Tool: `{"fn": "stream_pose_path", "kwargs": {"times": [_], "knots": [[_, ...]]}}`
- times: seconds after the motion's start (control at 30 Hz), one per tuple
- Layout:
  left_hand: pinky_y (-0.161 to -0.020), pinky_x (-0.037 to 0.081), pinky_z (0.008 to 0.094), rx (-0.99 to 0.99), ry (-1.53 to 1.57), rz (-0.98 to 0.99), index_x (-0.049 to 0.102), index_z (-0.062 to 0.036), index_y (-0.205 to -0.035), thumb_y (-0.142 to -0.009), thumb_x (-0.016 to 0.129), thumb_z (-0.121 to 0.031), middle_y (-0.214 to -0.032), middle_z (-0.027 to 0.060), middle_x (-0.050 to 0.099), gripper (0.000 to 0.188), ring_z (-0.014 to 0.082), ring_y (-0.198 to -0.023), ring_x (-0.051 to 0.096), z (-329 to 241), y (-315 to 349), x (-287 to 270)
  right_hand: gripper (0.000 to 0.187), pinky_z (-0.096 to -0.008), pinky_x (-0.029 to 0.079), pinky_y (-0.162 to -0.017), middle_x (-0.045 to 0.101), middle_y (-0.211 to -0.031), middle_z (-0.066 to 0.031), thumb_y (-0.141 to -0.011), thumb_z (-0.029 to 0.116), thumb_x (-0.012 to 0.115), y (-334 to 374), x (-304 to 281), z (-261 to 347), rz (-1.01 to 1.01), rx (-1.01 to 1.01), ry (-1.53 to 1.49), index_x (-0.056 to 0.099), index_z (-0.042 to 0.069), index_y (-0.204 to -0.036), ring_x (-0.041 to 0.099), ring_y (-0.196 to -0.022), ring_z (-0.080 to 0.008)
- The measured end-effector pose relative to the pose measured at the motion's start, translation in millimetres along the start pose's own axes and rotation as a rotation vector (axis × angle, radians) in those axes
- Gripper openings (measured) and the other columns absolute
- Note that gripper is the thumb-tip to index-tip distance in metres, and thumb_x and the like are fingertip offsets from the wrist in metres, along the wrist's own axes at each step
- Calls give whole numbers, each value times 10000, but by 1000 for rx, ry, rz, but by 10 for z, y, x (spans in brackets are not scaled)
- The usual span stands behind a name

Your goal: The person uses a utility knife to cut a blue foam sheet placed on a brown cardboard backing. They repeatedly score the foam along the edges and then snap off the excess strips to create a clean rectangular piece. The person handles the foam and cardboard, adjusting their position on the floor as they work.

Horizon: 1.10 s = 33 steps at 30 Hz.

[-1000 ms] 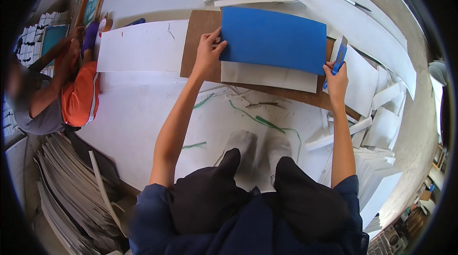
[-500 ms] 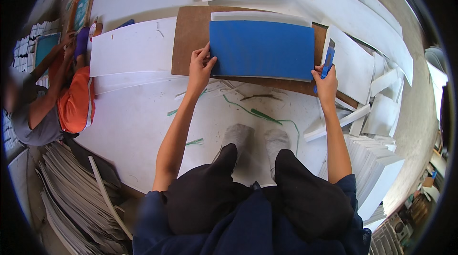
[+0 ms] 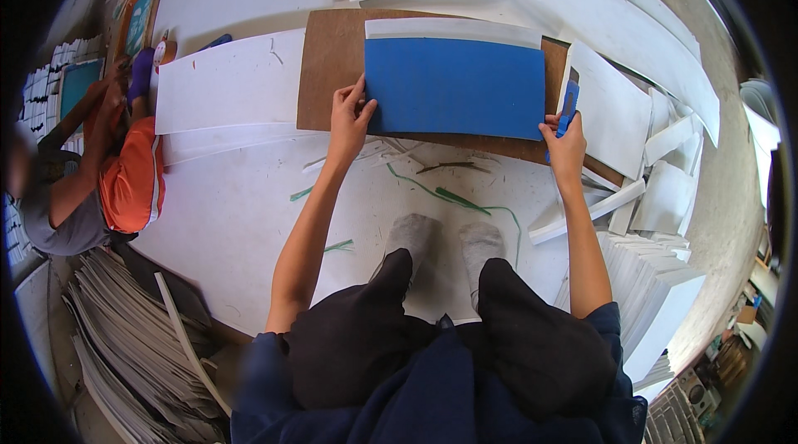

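Note:
A blue rectangular sheet [image 3: 455, 88] lies over a white sheet [image 3: 453, 29], which shows as a strip along its far edge. Both rest on a brown board [image 3: 327, 70]. My left hand [image 3: 351, 115] grips the blue sheet's left edge near the lower corner, fingers at the side and thumb close to the edge. At the lower right corner, my right hand [image 3: 567, 145] touches the sheet with its fingertips while holding a blue utility knife [image 3: 571, 100]. The knife points away from me, its tip past the hand.
White panels [image 3: 231, 82] flank the board on the left. White offcuts [image 3: 667, 140] lie to the right, beside a stack of white sheets [image 3: 657, 294]. Green strings [image 3: 461, 200] lie near my feet. A person in orange shorts [image 3: 131, 174] sits at the left.
The blue sheet has shifted slightly toward me and left, so the white strip beyond its far edge looks wider. Both hands keep nearly the same places.

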<state>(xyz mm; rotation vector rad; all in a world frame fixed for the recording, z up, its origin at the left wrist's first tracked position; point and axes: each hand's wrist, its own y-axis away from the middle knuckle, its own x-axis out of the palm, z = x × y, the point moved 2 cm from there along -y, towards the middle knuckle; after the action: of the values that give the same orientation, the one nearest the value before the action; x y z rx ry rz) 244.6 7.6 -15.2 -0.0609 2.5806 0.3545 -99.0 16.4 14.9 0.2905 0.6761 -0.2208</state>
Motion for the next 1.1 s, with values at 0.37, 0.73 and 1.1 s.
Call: {"fn": "stream_pose_path", "kwargs": {"times": [0.37, 0.73, 1.1], "knots": [[-938, 340, 387, 282, -295, -161, 333, -100, -1350, -829, 593, -158, -1181, 142, 381, 585, 261, -1046, 429, -9, 30, 121, 270, -328, 489, -697, 621, -864, -132, -765, 64, 647, -38, 39, -86, 25, -31, 34, 444, 3, -932, 626, -764, -230], [-1083, 106, 485, 733, -720, 108, 245, -69, -1370, -618, 720, -471, -1428, 127, 206, 976, 283, -1333, 160, -572, 128, 692, 341, -339, 481, -679, 616, -863, -129, -736, 118, 694, -99, 77, -120, 1, -46, 1, 444, 0, -937, 611, -731, -241], [-1065, 188, 455, 756, -705, 71, 302, -45, -1339, -634, 718, -441, -1401, 122, 276, 909, 293, -1311, 223, -587, 123, 764, 296, -287, 488, -682, 610, -842, -94, -745, 102, 690, -100, 99, -208, 6, -27, -69, 471, 2, -916, 605, -732, -173]]}}
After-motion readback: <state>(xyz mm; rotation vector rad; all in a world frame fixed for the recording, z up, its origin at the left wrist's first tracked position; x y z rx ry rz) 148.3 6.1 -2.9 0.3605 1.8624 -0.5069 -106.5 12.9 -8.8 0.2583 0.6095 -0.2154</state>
